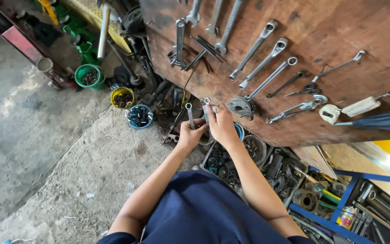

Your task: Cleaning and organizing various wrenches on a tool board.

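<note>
1. Both hands were closed on wrenches: the left hand (189, 134) had its grip around one small wrench (189, 113) standing upright, and the right hand (222, 124) pinched a pair of wrenches (206, 105) whose ring ends poked up above the fingers.
2. All three tools sat at the lower edge of the wooden board (303, 27), just below the row of hanging wrenches (262, 63) on it.
3. Slipping looked like the main risk. The right hand held two tools in one pinch, so one could slide free if the fingers shifted.
4. Anything dropped would likely have fallen into the tray of bolts and bearings (224, 165) directly under the board's edge, where a small wrench would be hard to pick out.
5. The round grey tool (242, 106) hung on the board just to the right of the right hand; a careless knuckle could knock it, or the long wrench resting against it, off its nail.
6. Sharper scissors (310, 89) hung farther right along the board, well apart from the hands, so they seemed a lesser worry.
7. Small tubs of bolts (139, 116) stood on the floor to the left of the board and could be tipped by a stray foot.
</note>
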